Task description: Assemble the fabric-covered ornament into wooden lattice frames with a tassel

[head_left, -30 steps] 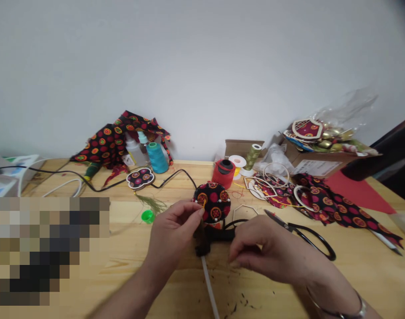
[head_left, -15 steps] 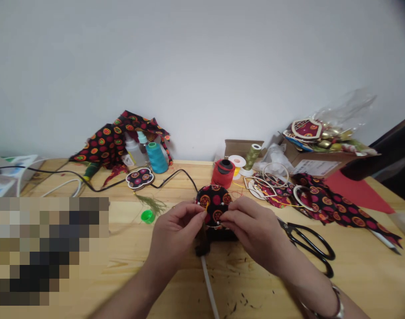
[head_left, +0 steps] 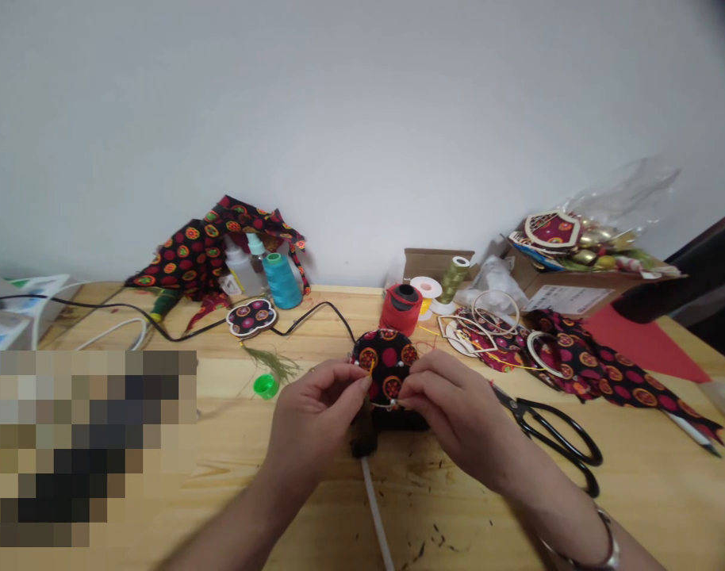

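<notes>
The round fabric-covered disc (head_left: 386, 365), black with red and orange medallions, stands just beyond and between my hands, on the table (head_left: 648, 484). Being round, it has no long axis that I can see. My left hand (head_left: 318, 408) pinches its left edge between thumb and fingers, while my right hand (head_left: 451, 416) closes on its lower right edge and seems to pinch a thin pale wire (head_left: 383, 405) running along the rim, so the right is marginally closer to that wire. A dark bundle (head_left: 362, 438) sits under my hands, with a white rod (head_left: 374, 507) running towards me. Black-handled scissors (head_left: 553, 428) lie to my right. A white label (head_left: 568, 300) on a cardboard box (head_left: 517, 277) is too small to read
</notes>
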`<state>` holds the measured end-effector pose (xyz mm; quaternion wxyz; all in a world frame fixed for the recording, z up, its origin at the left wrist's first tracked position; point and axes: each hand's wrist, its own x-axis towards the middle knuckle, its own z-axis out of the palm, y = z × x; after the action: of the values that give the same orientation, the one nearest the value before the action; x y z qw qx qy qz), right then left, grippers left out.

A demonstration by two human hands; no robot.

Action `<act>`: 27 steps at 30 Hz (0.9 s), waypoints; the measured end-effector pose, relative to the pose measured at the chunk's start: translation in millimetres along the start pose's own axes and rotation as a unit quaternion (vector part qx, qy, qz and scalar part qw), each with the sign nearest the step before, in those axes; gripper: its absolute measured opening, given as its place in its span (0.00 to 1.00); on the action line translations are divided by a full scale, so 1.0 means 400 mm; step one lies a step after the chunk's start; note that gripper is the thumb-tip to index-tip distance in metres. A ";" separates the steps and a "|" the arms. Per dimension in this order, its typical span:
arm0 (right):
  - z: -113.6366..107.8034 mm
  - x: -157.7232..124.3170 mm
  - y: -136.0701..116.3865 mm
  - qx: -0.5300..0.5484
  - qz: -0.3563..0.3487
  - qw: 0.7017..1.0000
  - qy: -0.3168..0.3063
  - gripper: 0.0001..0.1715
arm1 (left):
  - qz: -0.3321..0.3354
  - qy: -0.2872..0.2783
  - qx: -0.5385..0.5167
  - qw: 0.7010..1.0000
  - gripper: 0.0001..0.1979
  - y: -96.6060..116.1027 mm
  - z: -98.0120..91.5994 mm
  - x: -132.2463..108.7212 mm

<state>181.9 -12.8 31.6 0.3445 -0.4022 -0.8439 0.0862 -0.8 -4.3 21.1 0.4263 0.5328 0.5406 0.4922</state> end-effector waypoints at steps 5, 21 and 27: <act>0.005 -0.007 0.007 0.042 -0.007 0.999 0.012 0.10 | -0.011 -0.001 0.000 1.000 0.03 -0.002 -0.004 -0.003; -0.023 -0.014 -0.016 0.251 -0.033 0.964 -0.082 0.06 | -0.095 0.023 -0.063 0.993 0.07 0.005 -0.011 0.012; 0.020 -0.024 -0.061 0.263 -0.047 0.927 -0.261 0.10 | -0.112 0.024 -0.077 0.990 0.09 0.001 -0.014 0.016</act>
<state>165.8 -35.0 31.0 0.2088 -0.2200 -0.8690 0.3909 -6.5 1.7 22.8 0.5052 0.4230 0.5673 0.4939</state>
